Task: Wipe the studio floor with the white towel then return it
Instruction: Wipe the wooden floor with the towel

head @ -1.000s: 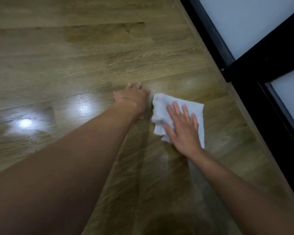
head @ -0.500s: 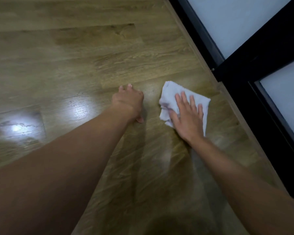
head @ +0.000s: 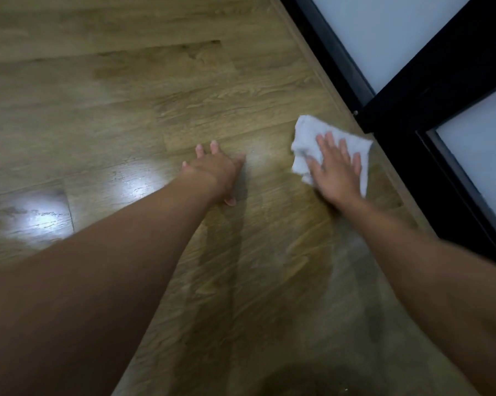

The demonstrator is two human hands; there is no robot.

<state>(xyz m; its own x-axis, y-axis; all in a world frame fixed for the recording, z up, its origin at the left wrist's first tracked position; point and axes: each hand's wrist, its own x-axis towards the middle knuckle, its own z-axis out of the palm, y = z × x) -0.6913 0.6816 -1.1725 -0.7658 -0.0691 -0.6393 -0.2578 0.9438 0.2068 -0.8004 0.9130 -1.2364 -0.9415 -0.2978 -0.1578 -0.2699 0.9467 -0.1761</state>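
- Head view, nearest: left hand (head: 215,172) lies flat on the wooden floor (head: 126,95), fingers spread, holding nothing.
- Just beyond, right hand (head: 334,172) presses the crumpled white towel (head: 307,130) down, fingers straight.
- The towel looks soft, light and limp; best gathered at its middle folds.
- Farthest, a black frame (head: 398,155) stands near the towel; open room lies leftward.

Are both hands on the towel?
No, only the right hand presses the towel; the left hand rests on the bare floor.
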